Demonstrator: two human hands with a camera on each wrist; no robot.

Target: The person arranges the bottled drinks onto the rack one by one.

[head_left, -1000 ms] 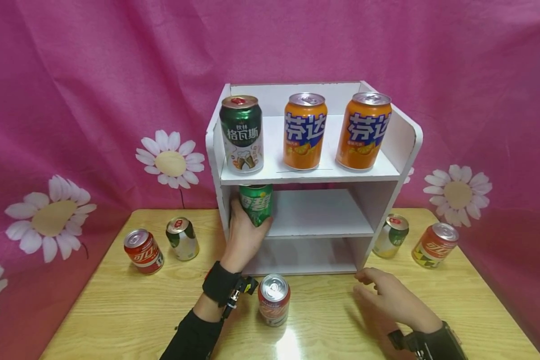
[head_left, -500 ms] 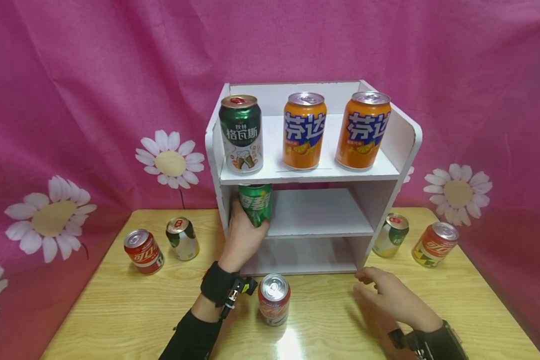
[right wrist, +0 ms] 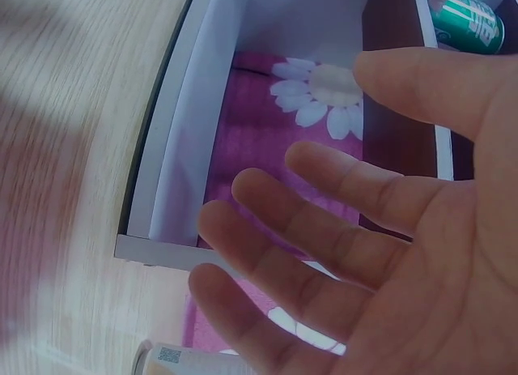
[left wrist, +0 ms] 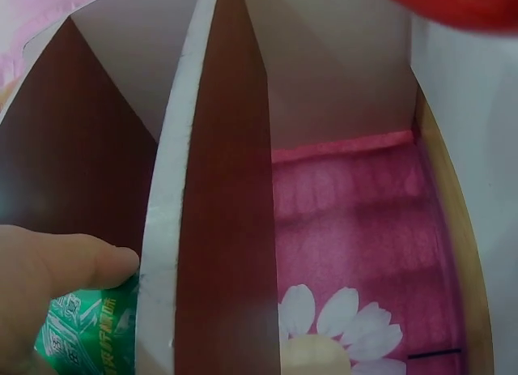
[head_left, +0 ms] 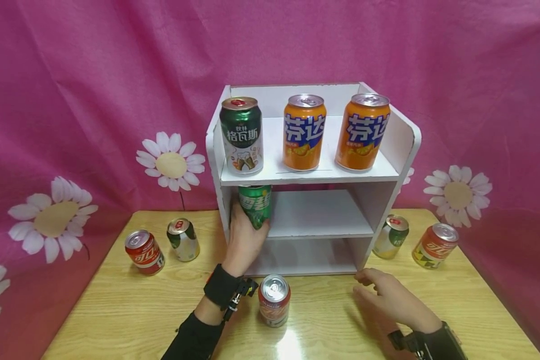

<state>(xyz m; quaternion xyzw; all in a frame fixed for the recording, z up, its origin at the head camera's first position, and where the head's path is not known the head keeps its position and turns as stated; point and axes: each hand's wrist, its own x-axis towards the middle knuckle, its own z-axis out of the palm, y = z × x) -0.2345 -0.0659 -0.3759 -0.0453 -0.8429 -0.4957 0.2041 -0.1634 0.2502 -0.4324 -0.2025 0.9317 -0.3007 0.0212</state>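
Note:
In the head view my left hand point(head_left: 245, 240) grips a green Sprite can point(head_left: 255, 207) at the left end of the shelf unit's middle shelf point(head_left: 317, 215). The can stands upright, its top partly hidden by the board above. The left wrist view shows the thumb point(left wrist: 89, 262) along the green can point(left wrist: 93, 334). My right hand point(head_left: 393, 297) rests near the unit's lower right corner and holds nothing; its fingers point(right wrist: 283, 253) are spread and relaxed in the right wrist view. A red cola can point(head_left: 274, 300) stands on the table between the two forearms.
On the top shelf point(head_left: 270, 172) stand a green-and-white kvass can point(head_left: 241, 135) and two orange Fanta cans point(head_left: 304, 132). Left on the table point(head_left: 117, 310) are a red cola can point(head_left: 144, 252) and a kvass can point(head_left: 183, 240). Right are another kvass can point(head_left: 390, 237) and a red-yellow can point(head_left: 435, 245).
The Sprite can has turned and shifted slightly left in my left hand's grip, still on the middle shelf. My right hand has stayed where it was.

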